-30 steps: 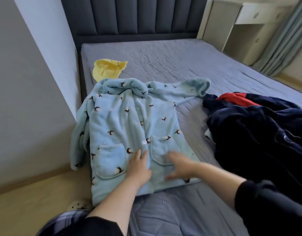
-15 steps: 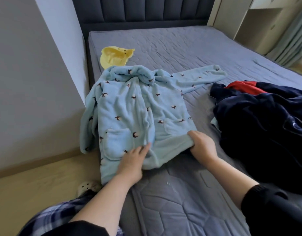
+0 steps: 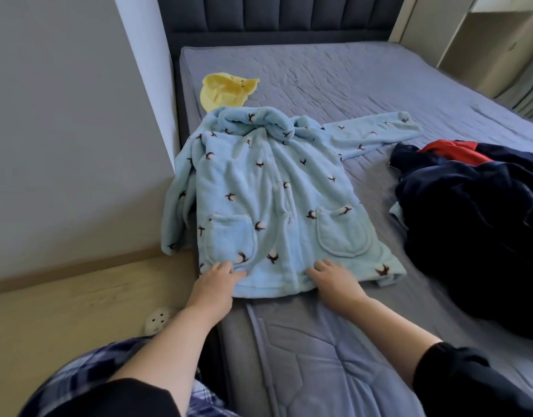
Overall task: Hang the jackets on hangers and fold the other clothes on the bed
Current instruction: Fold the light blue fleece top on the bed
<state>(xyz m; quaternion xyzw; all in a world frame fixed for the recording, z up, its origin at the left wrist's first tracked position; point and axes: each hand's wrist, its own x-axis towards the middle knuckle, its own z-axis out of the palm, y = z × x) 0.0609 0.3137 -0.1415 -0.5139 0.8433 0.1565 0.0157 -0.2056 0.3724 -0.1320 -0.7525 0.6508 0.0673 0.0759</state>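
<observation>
Step in hand, as I judge it: flattening one garment on the bed before folding it.

- Both forearms reach in from the bottom edge, black sleeves pushed up, over the near part of the grey quilted mattress [image 3: 319,365].
- Left hand [image 3: 215,281] is on the near hem of the light blue fleece top with dark bird print [image 3: 274,188], just below its left pocket. Fingers are close together and bent onto the cloth. Cannot tell if the thumb is under the hem, so pinch or press is unclear.
- Right hand [image 3: 334,278] is on the same hem near the middle placket. Fingers are loosely spread and lie on top, pressing rather than gripping, as far as shows.
- The fleece top lies front-up at the mattress's left edge, collar away from the person. One sleeve hangs over the bed's side toward the pale wooden floor [image 3: 63,320]. The other sleeve is stretched out to the far right on the mattress.
- A white perforated slipper [image 3: 160,319] sits on the floor by the left arm.
- Right of the top, apart from it, is a heap of dark navy clothing with a red patch [image 3: 469,224], untouched.
- Farther off, just beyond the collar, is a small yellow cloth item [image 3: 226,88], then the dark padded headboard [image 3: 274,19].

Next move calls for lifting the hanging sleeve onto the bed, folding both sleeves across the front, then bringing the hem up to the collar.
</observation>
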